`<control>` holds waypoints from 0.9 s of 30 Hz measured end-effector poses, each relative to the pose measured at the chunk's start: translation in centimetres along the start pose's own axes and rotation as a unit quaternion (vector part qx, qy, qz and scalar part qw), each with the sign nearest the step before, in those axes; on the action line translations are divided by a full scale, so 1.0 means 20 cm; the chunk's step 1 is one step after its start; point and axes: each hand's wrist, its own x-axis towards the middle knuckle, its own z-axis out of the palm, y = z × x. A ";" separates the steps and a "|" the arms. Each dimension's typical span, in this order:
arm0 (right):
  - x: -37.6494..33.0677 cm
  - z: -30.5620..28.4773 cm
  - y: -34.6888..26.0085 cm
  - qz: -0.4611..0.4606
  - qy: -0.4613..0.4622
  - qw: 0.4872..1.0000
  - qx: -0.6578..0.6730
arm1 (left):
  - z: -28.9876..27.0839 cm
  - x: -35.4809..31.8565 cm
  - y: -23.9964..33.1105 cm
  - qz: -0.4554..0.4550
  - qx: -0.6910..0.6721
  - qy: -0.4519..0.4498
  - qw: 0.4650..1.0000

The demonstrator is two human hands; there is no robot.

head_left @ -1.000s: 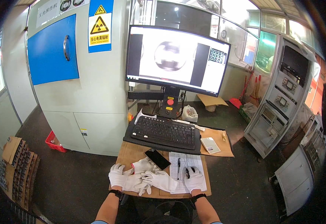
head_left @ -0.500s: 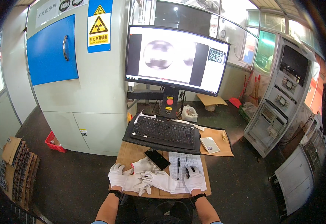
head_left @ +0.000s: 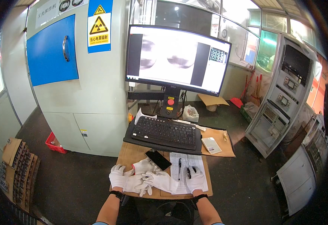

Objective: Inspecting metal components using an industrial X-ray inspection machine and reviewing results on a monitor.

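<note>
Both of my hands wear white gloves. My right hand (head_left: 195,181) is curved over a black computer mouse (head_left: 189,171), which sits on a printed sheet (head_left: 174,170) at the right of a brown board (head_left: 126,153). A black pen (head_left: 179,165) lies on that sheet, left of the mouse. At the board's left edge rests my left hand (head_left: 117,177), thumb and fingers apart, holding nothing visible. Loose white gloves (head_left: 162,182) lie beside it, and a black phone (head_left: 158,159) lies behind them. Above stands a lit monitor (head_left: 171,56) with grey, rounded shapes on its screen.
A black keyboard (head_left: 165,131) rests on a raised shelf, with a small white box (head_left: 211,145) to its right. Left stands a large grey cabinet (head_left: 96,86) with a blue door (head_left: 52,52). Stacked parts (head_left: 19,168) and a red crate (head_left: 55,144) flank it; an equipment rack (head_left: 280,101) stands right.
The picture on the monitor has shifted: one large round shape gave way to two partly shown ones. My hands and the things on the board look almost unmoved.
</note>
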 end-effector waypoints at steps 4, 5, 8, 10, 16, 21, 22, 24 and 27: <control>0.00 -0.05 -0.03 0.002 0.001 1.000 -0.004 | -0.01 0.00 0.00 -0.003 0.000 -0.011 1.000; 0.00 -0.05 -0.03 0.002 0.000 1.000 -0.004 | -0.01 0.00 0.01 -0.004 0.000 -0.012 1.000; -0.01 -0.05 -0.03 0.004 -0.001 1.000 -0.007 | -0.02 0.00 0.01 -0.004 -0.003 -0.019 1.000; -0.01 -0.01 -0.01 0.003 0.006 1.000 -0.012 | -0.02 0.01 0.01 -0.006 -0.003 -0.021 1.000; -0.01 0.03 0.02 0.003 0.003 1.000 -0.013 | -0.02 0.01 0.03 -0.014 -0.003 -0.014 1.000; 0.00 0.01 0.01 0.002 -0.010 1.000 -0.008 | 0.01 0.00 0.00 -0.002 0.006 0.002 1.000; 0.00 0.01 0.01 0.002 -0.010 1.000 -0.009 | 0.01 0.00 -0.01 -0.001 0.008 0.004 1.000; 0.00 0.01 0.01 -0.001 -0.004 1.000 -0.007 | 0.02 0.00 -0.02 0.001 0.010 0.005 1.000; 0.00 0.01 0.01 -0.002 -0.001 1.000 -0.002 | 0.01 0.01 0.00 0.000 0.010 0.004 1.000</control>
